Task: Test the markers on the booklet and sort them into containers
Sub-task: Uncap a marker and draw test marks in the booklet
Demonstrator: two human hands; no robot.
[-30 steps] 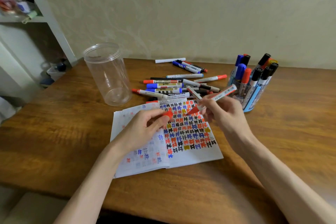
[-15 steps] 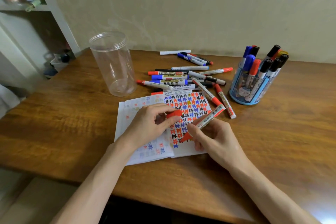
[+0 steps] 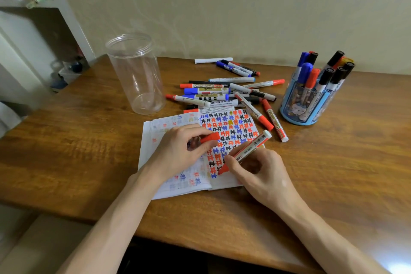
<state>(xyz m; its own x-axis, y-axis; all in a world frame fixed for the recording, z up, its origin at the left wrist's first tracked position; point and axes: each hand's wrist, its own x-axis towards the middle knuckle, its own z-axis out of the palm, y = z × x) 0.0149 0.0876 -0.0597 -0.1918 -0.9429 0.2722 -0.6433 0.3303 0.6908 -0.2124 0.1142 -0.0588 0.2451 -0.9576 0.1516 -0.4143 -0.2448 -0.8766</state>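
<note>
Holding the red marker (image 3: 249, 149) like a pencil, the right hand (image 3: 262, 173) has come down from up in the air. Now the red tip is down on the booklet (image 3: 224, 182), low on the page of little marks. That means this marker is getting its test right now. I think the next thing is to see if it leaves a mark, then pick where it goes.

The left hand (image 3: 178, 151) rests on the booklet just beside it and pinches the red cap (image 3: 210, 137). The booklet lies open on the wooden table (image 3: 77, 151).

Past it is a pile of markers (image 3: 213, 93), not sorted yet. The clear jar (image 3: 135, 73) on the left has nothing in it. The blue holder (image 3: 302, 113) on the right is packed with standing markers (image 3: 311, 78), blue, red and black.
</note>
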